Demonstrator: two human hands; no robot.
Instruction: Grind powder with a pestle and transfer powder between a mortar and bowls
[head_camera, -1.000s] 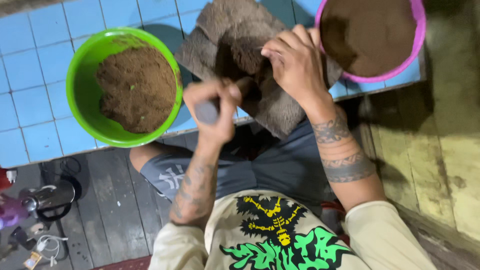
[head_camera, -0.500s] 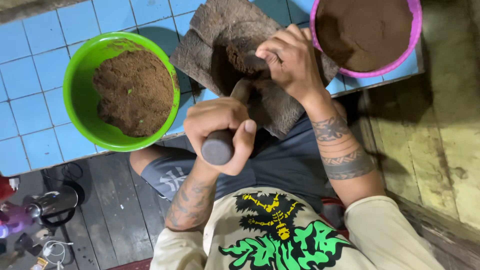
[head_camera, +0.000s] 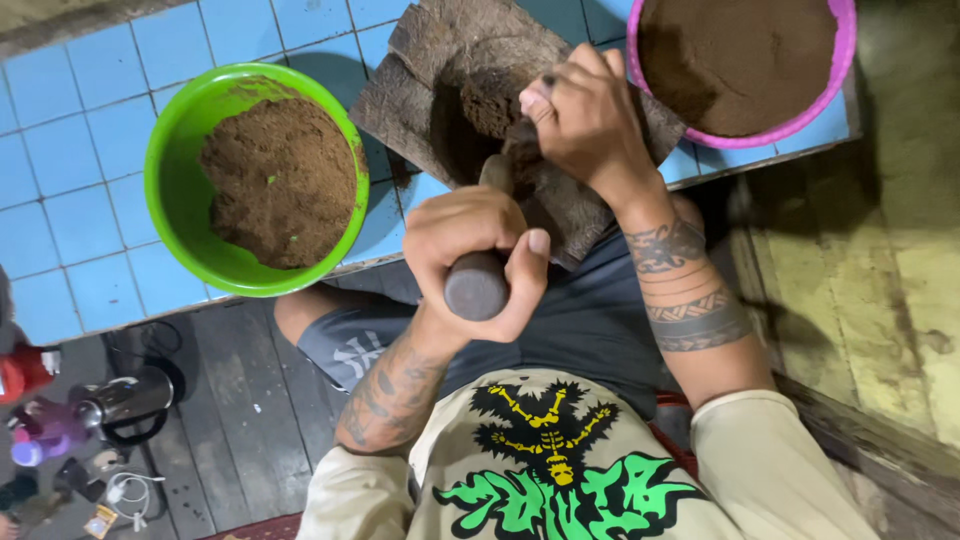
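L hand (head_camera: 480, 245): fist closed round dark pestle (head_camera: 478, 280), tilted
R hand (head_camera: 585, 125): fingers curled, pressing brown clump (head_camera: 490, 100) on stone slab (head_camera: 440, 60)
Green bowl (head_camera: 170, 190): left of slab
Pink bowl (head_camera: 840, 60): right of slab

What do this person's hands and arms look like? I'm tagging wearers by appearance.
Both hands, the left hand and the right hand, are bare, with no gloves or rings visible. Both forearms carry dark tattoos; the right one shows patterned bands. Short cream sleeves end near the elbows.
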